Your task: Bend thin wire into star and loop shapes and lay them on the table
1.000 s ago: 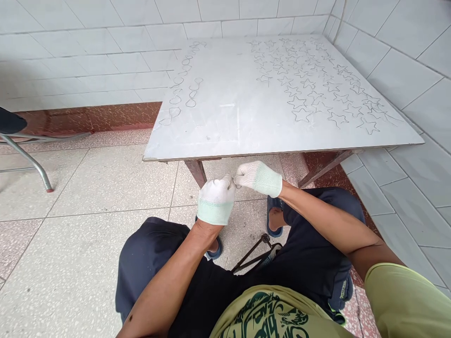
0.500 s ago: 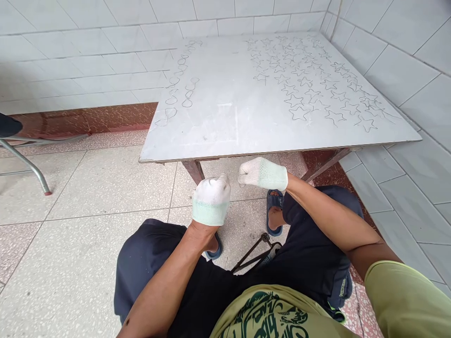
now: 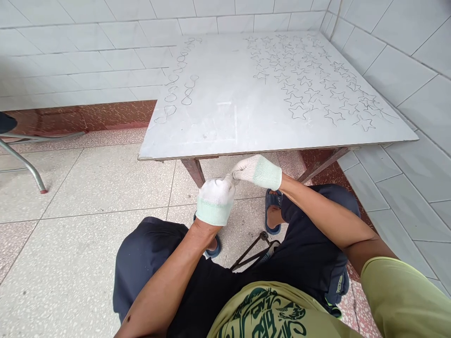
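Observation:
My left hand [image 3: 217, 196], in a white knit glove with a pale green cuff, is closed in front of the table's near edge. My right hand [image 3: 256, 171], gloved the same way, reaches in from the right with fingers pinched together. The fingertips of both hands meet just below the tabletop's edge. Whatever lies between them is hidden or too thin to make out. Beyond, on the white tabletop [image 3: 211, 129], lie several star-shaped bent wires [image 3: 299, 112] on the right side and several looped, figure-eight wires [image 3: 187, 92] on the left.
Tiled walls stand behind the table and along its right side. A wooden table leg [image 3: 193, 172] comes down near my left hand. Between my legs is a dark metal folding frame [image 3: 251, 251]. At far left, a chair's metal leg [image 3: 31, 169] rests on the speckled floor.
My hands have come together: the right moved left, and the left slightly right, so the fingertips now touch where a small gap was before. The wires on the table have not moved.

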Action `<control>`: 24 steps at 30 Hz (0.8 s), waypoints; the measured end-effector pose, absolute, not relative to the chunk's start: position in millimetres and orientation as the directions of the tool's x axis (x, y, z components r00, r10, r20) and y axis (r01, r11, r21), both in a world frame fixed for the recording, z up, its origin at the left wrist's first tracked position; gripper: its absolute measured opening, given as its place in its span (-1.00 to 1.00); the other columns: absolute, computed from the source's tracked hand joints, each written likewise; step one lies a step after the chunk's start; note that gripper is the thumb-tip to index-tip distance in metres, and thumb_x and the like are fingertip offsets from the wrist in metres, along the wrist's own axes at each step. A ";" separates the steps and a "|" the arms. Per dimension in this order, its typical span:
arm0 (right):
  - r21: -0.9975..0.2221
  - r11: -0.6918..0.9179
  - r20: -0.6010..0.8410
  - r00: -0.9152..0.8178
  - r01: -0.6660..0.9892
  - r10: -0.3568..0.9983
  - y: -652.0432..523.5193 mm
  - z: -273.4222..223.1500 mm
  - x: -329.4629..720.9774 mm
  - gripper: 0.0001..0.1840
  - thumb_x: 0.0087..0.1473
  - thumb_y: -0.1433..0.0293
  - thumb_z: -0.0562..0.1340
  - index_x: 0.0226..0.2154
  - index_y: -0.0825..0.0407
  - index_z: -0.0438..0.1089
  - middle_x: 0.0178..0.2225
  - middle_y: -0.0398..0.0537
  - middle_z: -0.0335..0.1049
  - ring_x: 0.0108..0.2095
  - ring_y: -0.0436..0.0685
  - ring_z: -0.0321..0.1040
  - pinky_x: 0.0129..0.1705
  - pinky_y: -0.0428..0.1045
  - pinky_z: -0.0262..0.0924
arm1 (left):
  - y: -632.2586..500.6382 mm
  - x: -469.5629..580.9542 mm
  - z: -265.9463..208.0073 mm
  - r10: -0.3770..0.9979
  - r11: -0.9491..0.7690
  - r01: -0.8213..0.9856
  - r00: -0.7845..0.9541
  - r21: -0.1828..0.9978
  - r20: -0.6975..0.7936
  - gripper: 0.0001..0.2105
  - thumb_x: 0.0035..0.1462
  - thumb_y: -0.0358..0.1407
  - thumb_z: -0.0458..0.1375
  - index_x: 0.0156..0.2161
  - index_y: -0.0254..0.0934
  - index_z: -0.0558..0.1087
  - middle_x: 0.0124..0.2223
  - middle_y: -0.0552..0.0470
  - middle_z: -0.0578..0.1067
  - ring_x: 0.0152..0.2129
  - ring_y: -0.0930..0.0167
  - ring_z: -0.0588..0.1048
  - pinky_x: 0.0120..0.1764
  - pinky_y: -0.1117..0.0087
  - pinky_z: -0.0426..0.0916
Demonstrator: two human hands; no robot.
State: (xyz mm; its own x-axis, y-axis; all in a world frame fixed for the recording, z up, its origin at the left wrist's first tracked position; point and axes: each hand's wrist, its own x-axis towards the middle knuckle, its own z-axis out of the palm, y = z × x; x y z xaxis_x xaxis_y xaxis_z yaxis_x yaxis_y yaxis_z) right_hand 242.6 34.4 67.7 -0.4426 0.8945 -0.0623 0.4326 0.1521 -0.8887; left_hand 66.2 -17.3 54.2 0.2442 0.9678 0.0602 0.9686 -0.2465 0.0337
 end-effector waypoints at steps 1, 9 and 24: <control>-0.898 0.143 -0.064 -0.444 0.417 0.894 33.3 68.4 243.4 -0.81 0.19 0.41 0.33 -0.41 0.02 0.68 -0.37 -0.16 0.69 -0.25 0.08 0.64 -0.13 -0.06 0.44 | -17.6 67.0 54.5 0.971 -0.237 0.971 0.235 0.041 0.054 -0.63 0.51 -0.33 -0.01 -0.06 -0.25 0.70 -0.25 -0.22 0.69 -0.21 0.11 0.67 -0.26 0.23 0.31; -0.942 0.052 -0.118 -0.469 0.332 0.875 32.3 81.5 247.7 -0.80 0.19 0.38 0.38 -0.46 0.03 0.64 -0.39 -0.13 0.69 -0.26 0.10 0.66 -0.10 -0.03 0.51 | -17.4 69.9 59.0 0.990 -0.135 0.974 0.141 0.184 -0.018 -0.66 0.53 -0.27 0.01 -0.07 -0.16 0.68 -0.16 -0.09 0.73 -0.22 0.21 0.66 -0.29 0.26 0.21; -0.899 0.121 -0.117 -0.497 0.421 0.860 33.8 71.6 246.7 -0.60 0.29 0.20 0.30 -0.54 0.00 0.54 -0.47 -0.15 0.64 -0.33 0.08 0.58 -0.16 -0.04 0.35 | -12.1 66.4 59.9 0.991 -0.083 0.917 0.117 0.391 -0.064 -0.68 0.46 -0.26 0.01 -0.23 -0.16 0.61 -0.38 0.00 0.57 -0.39 0.30 0.48 -0.31 0.29 0.08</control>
